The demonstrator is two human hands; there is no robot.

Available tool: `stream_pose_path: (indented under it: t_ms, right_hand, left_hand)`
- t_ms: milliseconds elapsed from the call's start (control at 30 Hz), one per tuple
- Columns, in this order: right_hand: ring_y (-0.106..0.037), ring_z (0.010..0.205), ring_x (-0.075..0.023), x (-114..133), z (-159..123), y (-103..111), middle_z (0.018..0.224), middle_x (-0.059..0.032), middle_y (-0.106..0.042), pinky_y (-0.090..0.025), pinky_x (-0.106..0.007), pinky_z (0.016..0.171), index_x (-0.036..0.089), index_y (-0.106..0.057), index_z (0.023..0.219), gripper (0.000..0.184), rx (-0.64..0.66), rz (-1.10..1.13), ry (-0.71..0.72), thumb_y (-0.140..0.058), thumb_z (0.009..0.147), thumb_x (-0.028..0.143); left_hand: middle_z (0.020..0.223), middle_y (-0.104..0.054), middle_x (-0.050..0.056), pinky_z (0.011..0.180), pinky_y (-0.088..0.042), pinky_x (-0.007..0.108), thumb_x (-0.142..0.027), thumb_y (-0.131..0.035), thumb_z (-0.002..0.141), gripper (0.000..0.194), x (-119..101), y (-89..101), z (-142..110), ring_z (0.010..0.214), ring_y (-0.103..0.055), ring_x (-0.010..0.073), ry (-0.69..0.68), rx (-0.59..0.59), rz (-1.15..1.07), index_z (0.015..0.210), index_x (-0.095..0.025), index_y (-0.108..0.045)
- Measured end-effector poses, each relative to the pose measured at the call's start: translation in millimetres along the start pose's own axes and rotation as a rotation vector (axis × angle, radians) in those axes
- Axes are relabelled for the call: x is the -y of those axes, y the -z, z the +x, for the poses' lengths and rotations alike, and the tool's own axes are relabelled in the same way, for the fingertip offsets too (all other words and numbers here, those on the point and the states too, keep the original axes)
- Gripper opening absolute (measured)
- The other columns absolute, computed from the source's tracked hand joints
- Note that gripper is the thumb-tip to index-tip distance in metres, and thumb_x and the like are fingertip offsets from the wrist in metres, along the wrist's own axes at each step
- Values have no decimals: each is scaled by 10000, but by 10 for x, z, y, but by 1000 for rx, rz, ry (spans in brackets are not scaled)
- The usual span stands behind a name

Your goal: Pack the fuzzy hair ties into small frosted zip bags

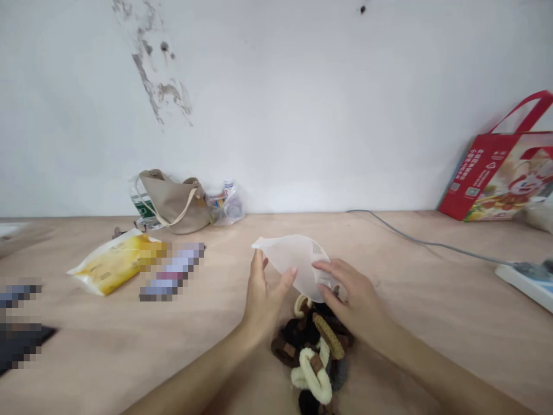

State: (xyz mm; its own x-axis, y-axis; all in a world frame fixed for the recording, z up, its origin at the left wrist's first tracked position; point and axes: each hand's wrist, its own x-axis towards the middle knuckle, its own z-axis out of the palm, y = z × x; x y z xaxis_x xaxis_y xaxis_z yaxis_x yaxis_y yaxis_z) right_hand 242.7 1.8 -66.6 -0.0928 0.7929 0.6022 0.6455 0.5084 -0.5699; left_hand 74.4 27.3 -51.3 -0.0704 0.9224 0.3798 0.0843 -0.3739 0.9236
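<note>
Held a frosted plastic bag (294, 259) aloft above a heap of fuzzy hair ties (330, 337), at the near middle of the wooden tabletop (410, 268). Gripped the bag's left part between thumb and fingers of the left hand (265, 300); gripped its right end, near a small printed mark, between thumb and fingers of the right hand (358, 294). Could not tell the contents of this bag. Listed in the loose heap: cream, black, brown, tan and grey ties, some with brown tags.

Listed further, by container: against the wall, to the left, a taupe bucket handbag (175, 202), without a clear view inside; just beside it, a clear plastic bag (235, 210), with a white-capped bottle (228, 187) in it. Nearer, a yellow-and-white packet (116, 262). To the far right, a red printed shopping bag (486, 173), upright, with its contents hidden from view
</note>
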Motion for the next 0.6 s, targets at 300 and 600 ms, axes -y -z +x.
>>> stream_pose_path:
  t_ms: [300,600]
  right_hand:
    - [-601,963,-218,-12,-12,-4,1057,-51,-643,-496,-366,822,234,-572,1123,392,35,-58,-11,-473,753,148]
    - [-525,1121,-228,-86,0,30,1228,-58,-565,-442,-403,940,249,-450,1295,564,29,-130,-18,-470,742,140]
  left_hand:
    - [1258,-535,84,982,-367,357,-119,-456,712,548,59,57,80,1187,-473,224,42,-14,135,1256,-180,-428]
    - [851,-661,33,688,-461,287,-267,-555,706,261,28,46,91,765,-601,192,122,19,139,943,-169,-605]
